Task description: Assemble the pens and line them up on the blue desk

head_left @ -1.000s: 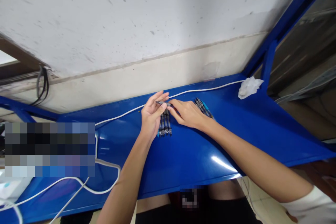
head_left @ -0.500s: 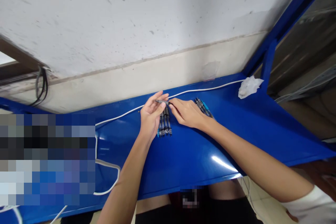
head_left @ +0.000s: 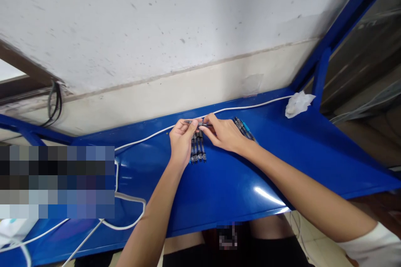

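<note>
A dark pen [head_left: 191, 122] lies roughly level between my hands, above the blue table [head_left: 219, 192]. My left hand [head_left: 183, 135] is closed round its left part, thumb on top. At its right end, my right hand [head_left: 221, 131] pinches the pen between thumb and fingers. Just below, a row of several dark pens [head_left: 198, 148] rests side by side on the table, partly hidden by my left hand. Beyond my right hand lies a second group of pens [head_left: 243, 127], black ones with a blue one at the right, partly covered by that hand.
A white cable [head_left: 150, 134] runs along the table's back edge by the wall [head_left: 140, 29]. Crumpled white plastic [head_left: 299, 104] sits at the back right, near a blue frame post [head_left: 321, 71]. More white cable [head_left: 142, 212] loops at the left, beside a blurred-out area.
My left hand's fingers have curled in around the pen. My right hand's index finger has lifted and spread from the thumb, and more of the pen's right end shows.
</note>
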